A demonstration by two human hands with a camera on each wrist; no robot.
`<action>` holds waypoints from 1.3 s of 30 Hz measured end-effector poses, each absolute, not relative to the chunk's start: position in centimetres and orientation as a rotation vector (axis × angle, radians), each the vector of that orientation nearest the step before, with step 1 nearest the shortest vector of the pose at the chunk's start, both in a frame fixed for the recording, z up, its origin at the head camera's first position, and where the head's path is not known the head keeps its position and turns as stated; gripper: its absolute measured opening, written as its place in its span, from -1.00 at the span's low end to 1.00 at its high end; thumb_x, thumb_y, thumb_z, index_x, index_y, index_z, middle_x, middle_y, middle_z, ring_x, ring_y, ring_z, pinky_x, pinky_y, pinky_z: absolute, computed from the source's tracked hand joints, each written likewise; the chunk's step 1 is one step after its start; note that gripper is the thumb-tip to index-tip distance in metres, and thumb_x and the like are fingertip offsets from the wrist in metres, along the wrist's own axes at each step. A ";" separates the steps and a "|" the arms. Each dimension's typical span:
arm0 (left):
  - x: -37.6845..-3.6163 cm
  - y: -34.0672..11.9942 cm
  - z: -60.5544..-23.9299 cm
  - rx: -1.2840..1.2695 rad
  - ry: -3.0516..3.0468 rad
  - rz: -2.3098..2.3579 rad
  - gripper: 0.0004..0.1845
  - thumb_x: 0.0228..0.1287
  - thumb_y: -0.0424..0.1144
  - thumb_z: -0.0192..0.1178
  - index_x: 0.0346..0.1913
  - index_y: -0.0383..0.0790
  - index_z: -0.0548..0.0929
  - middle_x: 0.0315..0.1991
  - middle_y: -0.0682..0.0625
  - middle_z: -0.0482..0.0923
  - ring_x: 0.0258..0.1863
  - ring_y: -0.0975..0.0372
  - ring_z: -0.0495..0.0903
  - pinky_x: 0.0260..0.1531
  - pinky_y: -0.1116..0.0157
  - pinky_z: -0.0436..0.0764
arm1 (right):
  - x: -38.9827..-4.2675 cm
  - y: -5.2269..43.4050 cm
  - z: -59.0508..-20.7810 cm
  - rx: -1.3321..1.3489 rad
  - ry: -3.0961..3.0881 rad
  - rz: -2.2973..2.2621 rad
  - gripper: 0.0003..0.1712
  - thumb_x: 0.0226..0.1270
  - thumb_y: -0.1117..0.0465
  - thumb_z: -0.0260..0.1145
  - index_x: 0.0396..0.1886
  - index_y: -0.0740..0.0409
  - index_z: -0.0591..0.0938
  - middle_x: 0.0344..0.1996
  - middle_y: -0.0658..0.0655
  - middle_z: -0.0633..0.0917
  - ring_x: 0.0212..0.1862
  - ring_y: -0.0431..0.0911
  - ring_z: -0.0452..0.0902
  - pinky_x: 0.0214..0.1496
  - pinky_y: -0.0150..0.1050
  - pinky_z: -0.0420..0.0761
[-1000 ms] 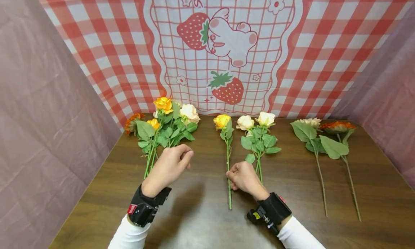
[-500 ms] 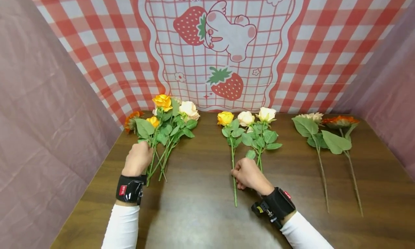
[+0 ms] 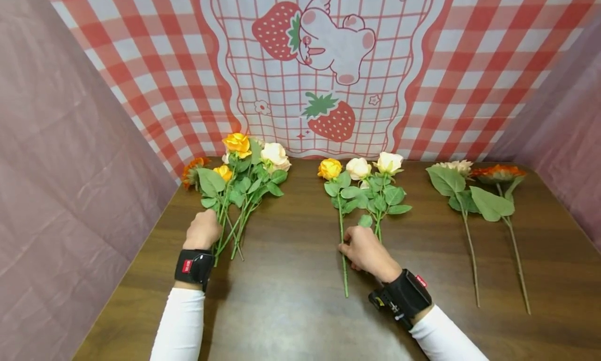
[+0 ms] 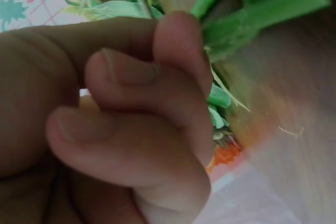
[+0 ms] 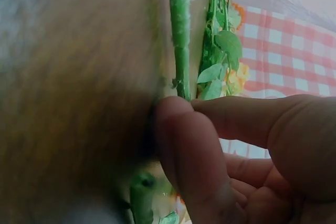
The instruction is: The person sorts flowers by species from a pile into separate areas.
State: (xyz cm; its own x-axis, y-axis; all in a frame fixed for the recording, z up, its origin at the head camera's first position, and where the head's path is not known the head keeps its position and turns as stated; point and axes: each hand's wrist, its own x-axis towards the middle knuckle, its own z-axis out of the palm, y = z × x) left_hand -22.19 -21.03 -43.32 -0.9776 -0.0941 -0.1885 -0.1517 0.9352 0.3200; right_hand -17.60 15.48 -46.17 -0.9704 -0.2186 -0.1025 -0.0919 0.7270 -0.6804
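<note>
On the table (image 3: 291,309) I see a flower bunch (image 3: 237,183) far left with my left hand (image 3: 203,230) at its stems, three roses (image 3: 359,186) in the middle behind my right hand (image 3: 366,251), and two long-stemmed flowers (image 3: 479,204) far right.
</note>
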 end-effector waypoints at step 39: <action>-12.7 -4.8 -38.3 0.962 3.018 1.192 -0.91 0.36 -0.38 0.24 -0.24 -0.27 0.51 -0.47 0.03 0.64 -0.58 0.37 0.51 -0.57 0.45 0.49 | -13.5 15.2 -39.0 -0.787 2.642 -1.873 -0.61 0.38 0.38 0.29 0.18 0.33 0.54 -0.32 0.17 0.74 -0.42 -0.16 0.70 -0.50 -0.23 0.65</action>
